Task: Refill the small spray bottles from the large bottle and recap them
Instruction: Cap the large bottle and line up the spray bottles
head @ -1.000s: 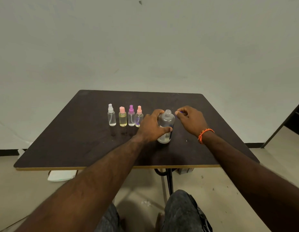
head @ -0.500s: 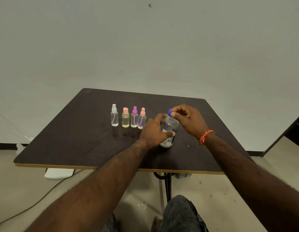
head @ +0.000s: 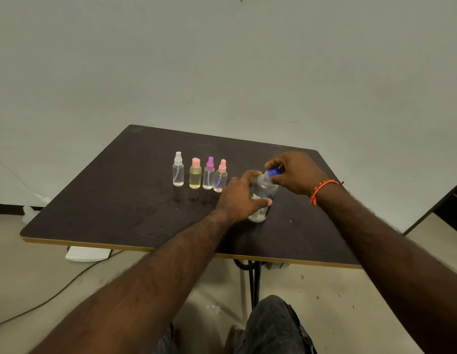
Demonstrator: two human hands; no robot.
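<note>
The large clear bottle (head: 263,198) stands upright on the dark table (head: 125,200), right of centre. My left hand (head: 240,195) grips its body from the left. My right hand (head: 296,172) pinches the blue cap (head: 274,172) on the bottle's neck. Several small spray bottles stand capped in a row to the left: one with a white sprayer (head: 178,169), a yellowish one with a pink cap (head: 195,174), one with a purple sprayer (head: 209,173) and one with a pink sprayer (head: 220,177).
A plain wall rises behind the table. A white object (head: 88,254) and a cable (head: 43,300) lie on the floor under the table's left front edge. My knee (head: 273,325) shows below the front edge. A dark piece of furniture (head: 449,200) stands at the right.
One second ago the large bottle's neck was bare and my right hand was beside it. Now my right hand holds the blue cap on the neck. My left hand has kept its grip.
</note>
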